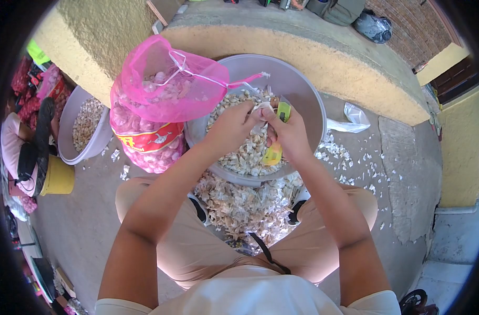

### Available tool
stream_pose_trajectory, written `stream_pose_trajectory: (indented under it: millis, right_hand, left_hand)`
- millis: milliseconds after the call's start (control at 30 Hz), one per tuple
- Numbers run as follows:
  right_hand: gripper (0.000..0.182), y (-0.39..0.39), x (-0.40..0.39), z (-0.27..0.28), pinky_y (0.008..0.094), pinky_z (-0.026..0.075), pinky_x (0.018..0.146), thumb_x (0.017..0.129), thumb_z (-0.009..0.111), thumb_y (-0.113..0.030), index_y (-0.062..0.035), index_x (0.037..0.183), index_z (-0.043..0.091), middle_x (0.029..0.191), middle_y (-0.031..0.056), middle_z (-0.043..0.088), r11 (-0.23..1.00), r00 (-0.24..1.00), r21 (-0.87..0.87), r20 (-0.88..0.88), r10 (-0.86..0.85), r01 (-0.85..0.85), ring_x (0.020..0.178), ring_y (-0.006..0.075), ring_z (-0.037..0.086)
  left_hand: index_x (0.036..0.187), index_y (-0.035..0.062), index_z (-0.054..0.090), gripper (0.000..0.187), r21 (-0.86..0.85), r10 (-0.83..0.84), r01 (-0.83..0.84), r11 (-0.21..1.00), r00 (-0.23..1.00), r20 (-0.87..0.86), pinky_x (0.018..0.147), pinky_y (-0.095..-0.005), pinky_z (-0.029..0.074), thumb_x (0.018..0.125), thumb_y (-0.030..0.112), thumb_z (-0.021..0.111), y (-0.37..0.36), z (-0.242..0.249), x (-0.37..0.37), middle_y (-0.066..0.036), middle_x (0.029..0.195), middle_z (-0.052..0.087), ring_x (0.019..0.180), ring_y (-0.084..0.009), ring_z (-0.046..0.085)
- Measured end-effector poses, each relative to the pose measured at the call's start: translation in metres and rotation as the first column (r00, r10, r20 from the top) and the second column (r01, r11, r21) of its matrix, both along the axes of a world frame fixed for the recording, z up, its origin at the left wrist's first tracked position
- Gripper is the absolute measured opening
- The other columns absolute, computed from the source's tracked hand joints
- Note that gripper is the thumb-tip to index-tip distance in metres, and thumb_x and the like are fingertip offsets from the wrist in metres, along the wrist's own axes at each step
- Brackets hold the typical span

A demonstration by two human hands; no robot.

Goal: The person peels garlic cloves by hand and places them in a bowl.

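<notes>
My left hand is closed, its fingertips pinching a whitish piece of garlic over the big grey basin. Close beside it, my right hand is wrapped round a yellow tool, whose middle is hidden by the fingers; I cannot tell its kind. The fingertips of both hands meet at the garlic. Below them, many loose garlic cloves fill the basin. A pink mesh sack of garlic bulbs leans at the basin's left, its tied top drooping over the rim.
Garlic skins are heaped between my feet, and more lie scattered to the right. A clear plastic bag lies near a low curved wall. At left, a person sits by a second basin of cloves and a yellow bucket.
</notes>
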State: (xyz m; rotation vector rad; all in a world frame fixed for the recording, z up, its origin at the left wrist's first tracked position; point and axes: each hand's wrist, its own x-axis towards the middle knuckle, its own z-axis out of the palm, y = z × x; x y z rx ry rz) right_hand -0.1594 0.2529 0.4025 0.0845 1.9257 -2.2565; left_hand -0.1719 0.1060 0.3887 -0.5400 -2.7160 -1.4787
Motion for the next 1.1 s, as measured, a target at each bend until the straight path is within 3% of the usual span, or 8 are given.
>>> stream_pose_trajectory:
  millis: [233, 367, 433, 533, 733, 867, 1033, 1100]
  right_hand:
    - [0.022, 0.004, 0.0, -0.002, 0.0214, 0.035, 0.034, 0.084, 0.055, -0.02, 0.0002, 0.091, 0.055, 0.063, 0.0042, 0.051, 0.987, 0.989, -0.066, 0.012, 0.149, -0.148, 0.041, 0.0062, 0.041]
    - [0.022, 0.005, 0.003, 0.011, 0.0216, 0.034, 0.036, 0.084, 0.056, -0.022, -0.0006, 0.091, 0.055, 0.063, 0.0046, 0.05, 0.976, 0.984, -0.161, 0.078, 0.162, -0.147, 0.041, 0.0061, 0.039]
    - [0.023, 0.007, 0.003, 0.013, 0.0217, 0.033, 0.037, 0.084, 0.056, -0.022, -0.0009, 0.092, 0.055, 0.063, 0.0049, 0.05, 0.962, 0.979, -0.226, 0.103, 0.177, -0.15, 0.041, 0.0062, 0.038]
    - [0.025, 0.011, 0.002, 0.012, 0.0207, 0.032, 0.039, 0.084, 0.056, -0.023, -0.0016, 0.096, 0.054, 0.066, 0.0051, 0.051, 0.938, 0.967, -0.294, 0.122, 0.225, -0.181, 0.042, 0.0058, 0.037]
    - [0.03, 0.019, -0.003, 0.018, 0.0181, 0.032, 0.04, 0.085, 0.053, -0.02, -0.0028, 0.109, 0.048, 0.078, 0.0069, 0.054, 0.911, 0.952, -0.347, 0.125, 0.279, -0.222, 0.043, 0.0024, 0.034]
    - [0.033, 0.026, -0.007, 0.022, 0.0182, 0.034, 0.041, 0.083, 0.056, -0.017, -0.0022, 0.111, 0.046, 0.086, 0.011, 0.057, 0.938, 0.952, -0.237, 0.115, 0.285, -0.252, 0.043, 0.0013, 0.033]
    - [0.035, 0.028, -0.006, 0.023, 0.0187, 0.037, 0.042, 0.081, 0.058, -0.016, -0.0017, 0.111, 0.046, 0.09, 0.015, 0.059, 0.959, 0.957, -0.139, 0.121, 0.265, -0.248, 0.043, 0.0016, 0.033]
    - [0.035, 0.027, -0.006, 0.022, 0.0189, 0.038, 0.042, 0.081, 0.059, -0.017, -0.0017, 0.11, 0.046, 0.089, 0.0146, 0.06, 0.963, 0.959, -0.093, 0.112, 0.261, -0.251, 0.043, 0.0019, 0.033]
  left_hand:
    - [0.083, -0.0027, 0.051, 0.032, -0.033, -0.09, 0.088, 0.996, 0.995, -0.054, 0.064, -0.0402, 0.04, 0.087, 0.028, 0.043, -0.006, 0.005, 0.002, -0.018, 0.071, 0.053, 0.071, -0.0338, 0.053]
    - [0.088, -0.0012, 0.055, 0.036, 0.463, -0.185, 0.098, 0.881, 0.972, 0.148, 0.052, -0.0313, 0.043, 0.089, 0.032, 0.04, -0.006, 0.002, 0.001, -0.01, 0.069, 0.055, 0.061, -0.0187, 0.055]
    - [0.089, -0.0004, 0.056, 0.038, 0.617, -0.262, -0.035, 0.786, 0.885, 0.384, 0.045, -0.0253, 0.042, 0.09, 0.033, 0.038, -0.011, 0.018, 0.006, -0.005, 0.069, 0.055, 0.056, -0.0111, 0.053]
    - [0.086, 0.0014, 0.056, 0.037, 0.748, -0.283, -0.115, 0.653, 0.88, 0.382, 0.037, -0.0197, 0.037, 0.09, 0.034, 0.037, -0.005, 0.025, 0.009, -0.003, 0.065, 0.054, 0.049, -0.0068, 0.05]
    - [0.083, 0.0008, 0.055, 0.037, 0.465, -0.095, -0.214, 0.859, 0.826, 0.556, 0.036, -0.0237, 0.039, 0.088, 0.035, 0.043, -0.019, -0.002, -0.017, -0.004, 0.057, 0.051, 0.043, -0.0109, 0.048]
    - [0.083, 0.0002, 0.056, 0.037, 0.062, -0.107, 0.087, 0.994, 0.807, 0.58, 0.041, -0.0271, 0.042, 0.086, 0.035, 0.045, -0.023, 0.007, -0.001, -0.007, 0.062, 0.054, 0.049, -0.0151, 0.052]
    - [0.092, 0.0014, 0.057, 0.036, -0.346, -0.457, 0.635, 0.691, 0.754, 0.472, 0.064, -0.0375, 0.047, 0.084, 0.035, 0.047, -0.022, -0.027, 0.021, -0.014, 0.075, 0.059, 0.071, -0.0275, 0.058]
    - [0.096, 0.004, 0.057, 0.035, -0.253, -0.447, 0.749, 0.612, 0.592, 0.671, 0.074, -0.0404, 0.044, 0.081, 0.034, 0.049, -0.009, -0.027, 0.04, -0.015, 0.087, 0.059, 0.08, -0.0313, 0.057]
